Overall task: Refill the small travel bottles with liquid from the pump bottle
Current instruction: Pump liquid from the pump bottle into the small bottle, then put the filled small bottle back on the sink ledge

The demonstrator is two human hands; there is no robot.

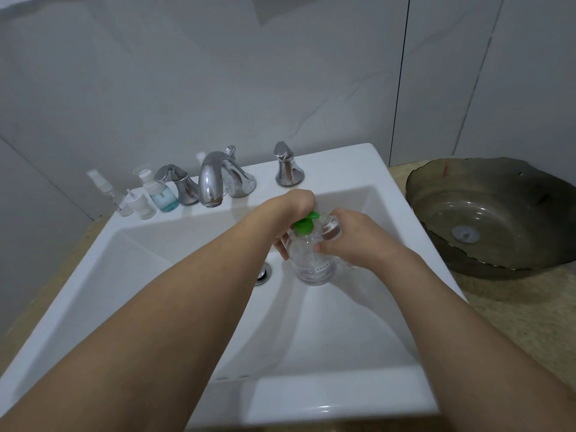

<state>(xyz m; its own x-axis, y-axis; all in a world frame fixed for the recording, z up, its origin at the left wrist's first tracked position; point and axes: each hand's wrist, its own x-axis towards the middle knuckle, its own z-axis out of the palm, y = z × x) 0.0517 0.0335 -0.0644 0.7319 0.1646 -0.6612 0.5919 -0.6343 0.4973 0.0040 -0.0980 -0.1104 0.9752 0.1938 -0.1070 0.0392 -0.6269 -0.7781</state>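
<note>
Four small bottles on sink ledge, far left: clear spray bottle (104, 188) outermost; two white-capped clear bottles (139, 206) just beside it; blue-liquid bottle (162, 194) with a white pump top next, touching the left tap handle (179, 185).
Sink: white rectangular sink (383, 169) set in a beige worktop (511, 310); chrome spout (213, 179) at the middle of the ledge; right tap handle (288, 169) beyond it; drain (263, 272) partly hidden by the left forearm.
Left hand: left hand (296, 204) over the basin, its grip curled down over the green pump head (304, 225); fingertips show below, against the bottle's side.
Pump bottle: clear pump bottle (311, 260) held above the basin, near the drain, tilted.
Right hand: right hand (352, 238) with its grip wrapped round the pump bottle's upper body; a small clear container (332, 229) sits against its fingers, hold unclear.
Far right: dark glass bowl (498, 194) resting on the worktop, beside the sink.
</note>
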